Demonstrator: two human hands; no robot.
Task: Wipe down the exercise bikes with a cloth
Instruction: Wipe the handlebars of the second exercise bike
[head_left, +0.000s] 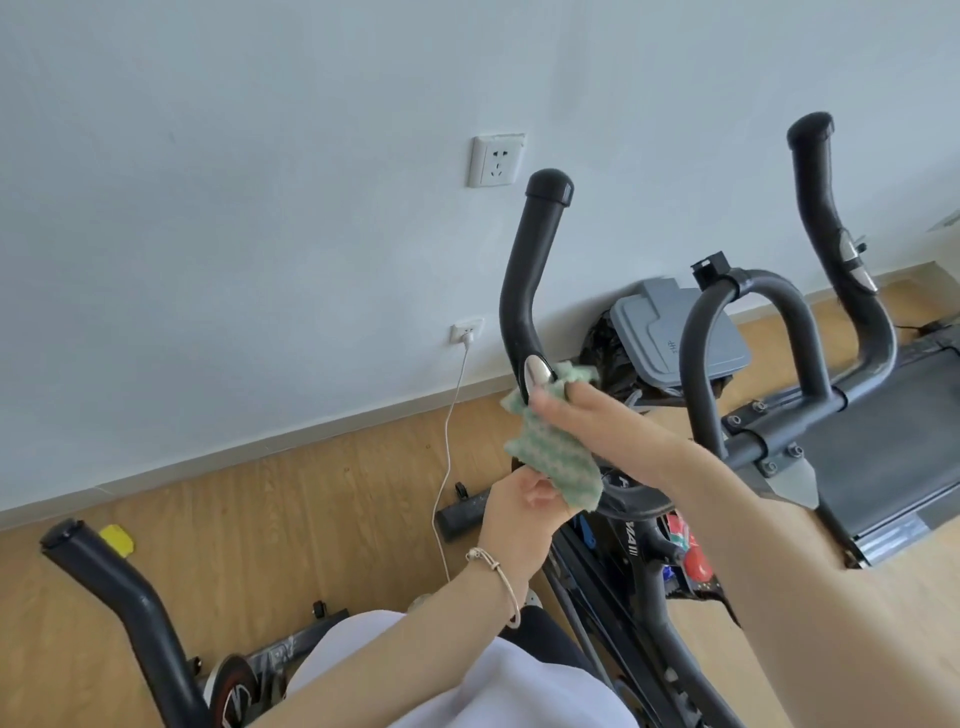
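Note:
A black exercise bike fills the middle and right; its left handlebar (524, 275) rises toward the wall and carries a shiny metal sensor pad (537, 375). A green-and-white cloth (540, 457) is wrapped around the handlebar just below that pad. My right hand (597, 415) presses the cloth against the bar, fingers gripping it. My left hand (519, 512), with a bracelet on the wrist, holds the handlebar just under the cloth's hanging end. The right handlebar (831, 218) stands free at the upper right.
A second bike's handlebar (119, 587) juts up at the lower left. A white cable (447, 467) hangs from a low wall socket (466, 331). A grey-lidded bin (675, 332) stands by the wall, and a treadmill (893, 441) lies at the right on the wooden floor.

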